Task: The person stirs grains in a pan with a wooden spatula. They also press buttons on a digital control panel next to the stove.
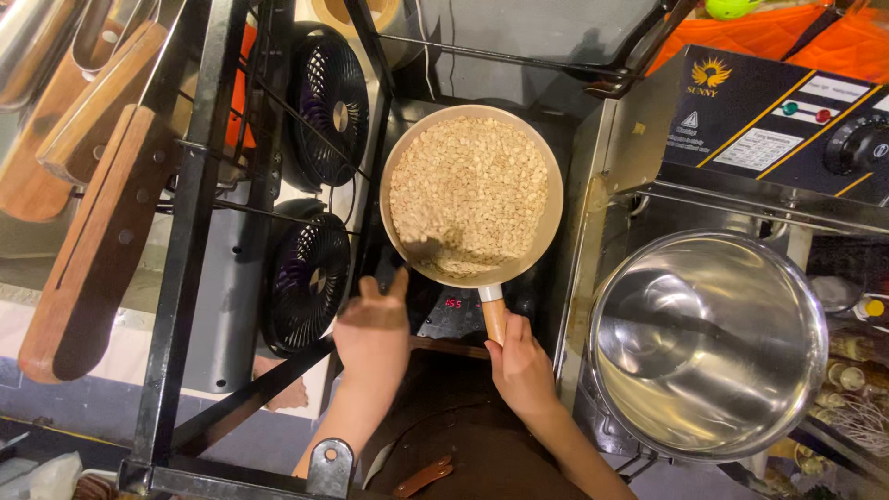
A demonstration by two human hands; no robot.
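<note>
It was a working kitchen, likely a commercial one: a cream pan of pale grains sat on a black cooktop with a lit red display, a large steel bowl stood beside a stainless appliance with knob and indicator lights, and wooden-handled utensils hung from a black metal rack

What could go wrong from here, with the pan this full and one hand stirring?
1. The pan is heaped with pale grains nearly to its rim; the blurred left hand is stirring at the near edge, so grains may well spill onto the cooktop.
2. The right hand grips only the end of the short wooden handle; a hard stir could tip the pan.
3. The cooktop display is lit, so unstirred grains might scorch.
</note>
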